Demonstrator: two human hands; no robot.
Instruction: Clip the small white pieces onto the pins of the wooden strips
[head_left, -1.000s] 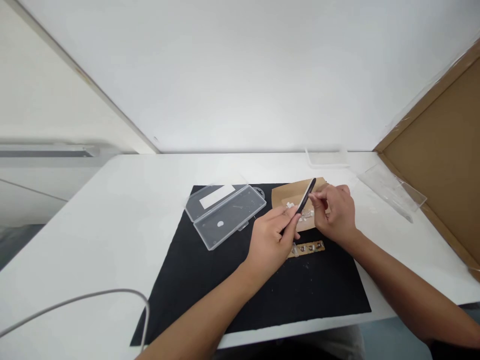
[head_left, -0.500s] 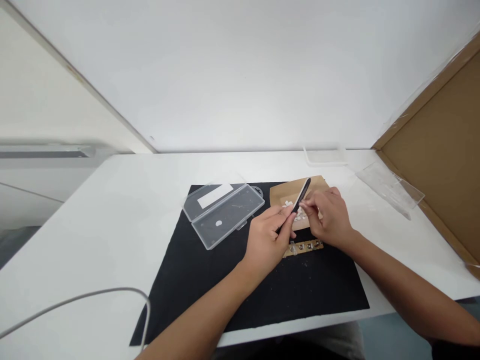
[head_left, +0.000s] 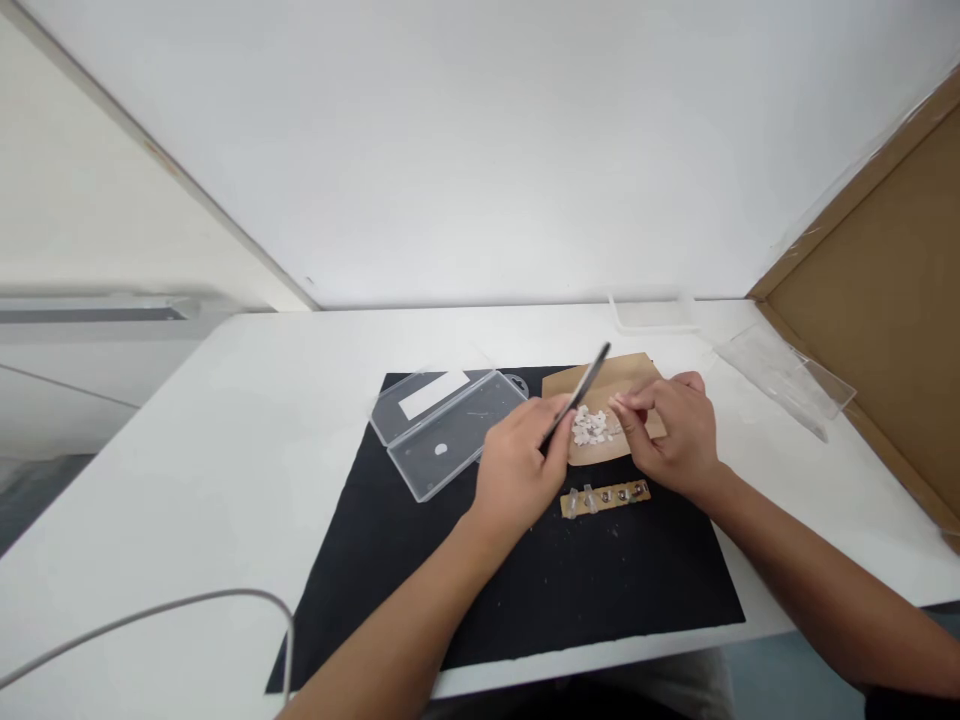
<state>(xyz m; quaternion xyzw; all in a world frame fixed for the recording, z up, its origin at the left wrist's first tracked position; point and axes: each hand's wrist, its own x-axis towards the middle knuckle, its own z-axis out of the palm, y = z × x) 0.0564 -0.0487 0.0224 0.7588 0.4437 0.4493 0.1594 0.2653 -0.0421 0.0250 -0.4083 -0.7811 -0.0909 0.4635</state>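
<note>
My left hand [head_left: 525, 455] is closed around a slim black stick with a pale side [head_left: 589, 380], its free end pointing up and away. Just to its right, my right hand [head_left: 671, 430] is pinched, thumb against fingertips; a tiny pale bit may be between them, too small to make out. Below and between the hands, small white pieces [head_left: 591, 428] lie heaped on brown paper [head_left: 559, 385]. Nearer me is a tan strip [head_left: 615, 505] bearing several small shiny and clear bits.
An open clear plastic case [head_left: 465, 430] with a white label lies left on a black mat [head_left: 420, 570]. Clear plastic pieces [head_left: 784, 375] and a shallow clear tray [head_left: 652, 315] are at the back right. A cardboard box [head_left: 870, 260] stands right; a grey cable [head_left: 225, 593] crosses the left front.
My hands have moved apart, the left one leftward with the black stick. The right has come off the stick, uncovering the white pieces and more of the tan strip.
</note>
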